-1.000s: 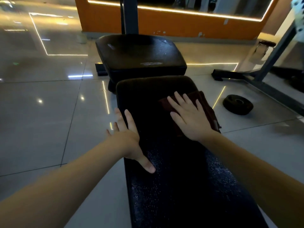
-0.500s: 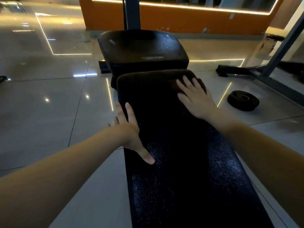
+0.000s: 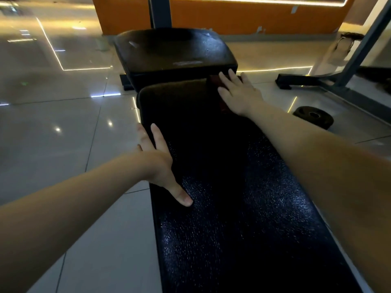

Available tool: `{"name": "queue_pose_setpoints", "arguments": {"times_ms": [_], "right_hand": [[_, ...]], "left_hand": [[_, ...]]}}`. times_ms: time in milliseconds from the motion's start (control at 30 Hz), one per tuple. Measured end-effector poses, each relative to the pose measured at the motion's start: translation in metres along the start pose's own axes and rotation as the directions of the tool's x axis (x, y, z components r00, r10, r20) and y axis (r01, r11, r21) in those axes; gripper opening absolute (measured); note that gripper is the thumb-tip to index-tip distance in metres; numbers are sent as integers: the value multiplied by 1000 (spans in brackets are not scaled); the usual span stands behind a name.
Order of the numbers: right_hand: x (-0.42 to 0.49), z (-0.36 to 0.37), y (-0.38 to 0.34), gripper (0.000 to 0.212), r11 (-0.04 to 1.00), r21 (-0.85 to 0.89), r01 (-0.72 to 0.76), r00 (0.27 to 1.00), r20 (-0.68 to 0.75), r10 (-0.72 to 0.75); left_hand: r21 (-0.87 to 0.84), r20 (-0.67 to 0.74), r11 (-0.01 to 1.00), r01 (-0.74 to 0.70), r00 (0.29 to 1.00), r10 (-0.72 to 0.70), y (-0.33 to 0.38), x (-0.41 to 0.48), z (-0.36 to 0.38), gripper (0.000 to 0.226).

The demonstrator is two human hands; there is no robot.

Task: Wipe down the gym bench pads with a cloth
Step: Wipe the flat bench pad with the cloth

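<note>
The cloth (image 3: 213,81) has slid from mid-pad to the long pad's (image 3: 232,208) far right corner under the flat, spread right hand (image 3: 239,94). The left hand (image 3: 156,163), also spread, braces the pad's left edge. This stroke looks finished; the seat pad (image 3: 173,51) beyond is likely next.

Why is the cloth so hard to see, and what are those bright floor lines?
Head view: dim light turns the bench pad nearly black, so the dark red cloth under the right hand barely shows; the glossy floor tiles mirror strip lights as glare; the wide-angle lens bows straight lines.
</note>
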State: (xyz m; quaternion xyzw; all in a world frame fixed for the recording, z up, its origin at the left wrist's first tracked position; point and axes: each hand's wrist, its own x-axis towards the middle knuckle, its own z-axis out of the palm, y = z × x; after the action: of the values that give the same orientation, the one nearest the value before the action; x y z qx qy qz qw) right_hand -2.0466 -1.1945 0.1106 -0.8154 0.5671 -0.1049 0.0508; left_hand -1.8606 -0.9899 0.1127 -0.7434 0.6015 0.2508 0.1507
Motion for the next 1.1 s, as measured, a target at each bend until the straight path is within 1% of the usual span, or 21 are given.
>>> {"name": "queue_pose_setpoints", "arguments": {"times_ms": [67, 133, 233, 333, 400, 467, 500, 567, 633, 700, 800, 867, 1000, 1100], "right_hand": [[7, -4, -8, 56, 997, 32, -68, 997, 34, 67], [-2, -7, -12, 54, 995, 54, -84, 996, 22, 83], [-35, -6, -11, 53, 999, 31, -14, 1000, 15, 14], [-85, 2, -5, 53, 998, 22, 59, 998, 15, -59], [-127, 9, -4, 53, 998, -3, 58, 998, 0, -58], [-174, 22, -1, 55, 998, -46, 46, 999, -17, -47], [-198, 28, 1, 58, 996, -71, 46, 999, -23, -48], [-238, 37, 5, 64, 993, -106, 50, 999, -3, -51], [-256, 42, 11, 65, 993, -107, 42, 999, 11, -41], [-248, 41, 13, 61, 993, -113, 44, 999, -9, -45], [-210, 36, 11, 62, 988, -140, 58, 994, -83, -70], [-176, 28, 11, 61, 995, -94, 33, 994, -104, -43], [-111, 11, 6, 54, 998, -31, -55, 998, -38, 53], [-99, 9, 2, 54, 996, 9, -90, 996, -19, 91]], "left_hand": [[-3, 4, 1000, 13, 1000, -13, 1, -2, -1, 167], [-9, 4, 1000, 5, 1000, -4, 0, -5, -1, 166], [-7, -4, 1000, -10, 1000, 10, -3, -7, 1, 164], [-2, -6, 1000, 5, 1000, -5, -1, -11, 1, 171], [8, -18, 1000, 21, 1000, -21, 1, -13, 1, 179], [38, -62, 999, 18, 998, -15, 3, -14, 1, 181], [80, -98, 997, -6, 995, 14, 3, -14, 2, 180], [206, -153, 970, -129, 975, 162, 1, -13, 5, 170], [297, -138, 920, -256, 942, 306, 1, -12, 14, 161], [316, -115, 904, -289, 934, 339, 2, -11, 23, 160], [311, -111, 908, -280, 938, 327, 4, -7, 26, 164], [307, -110, 908, -284, 937, 330, 4, -5, 24, 165], [308, -84, 909, -280, 944, 319, 6, -4, 22, 165], [313, -101, 907, -280, 940, 325, 5, -6, 22, 164]]}}
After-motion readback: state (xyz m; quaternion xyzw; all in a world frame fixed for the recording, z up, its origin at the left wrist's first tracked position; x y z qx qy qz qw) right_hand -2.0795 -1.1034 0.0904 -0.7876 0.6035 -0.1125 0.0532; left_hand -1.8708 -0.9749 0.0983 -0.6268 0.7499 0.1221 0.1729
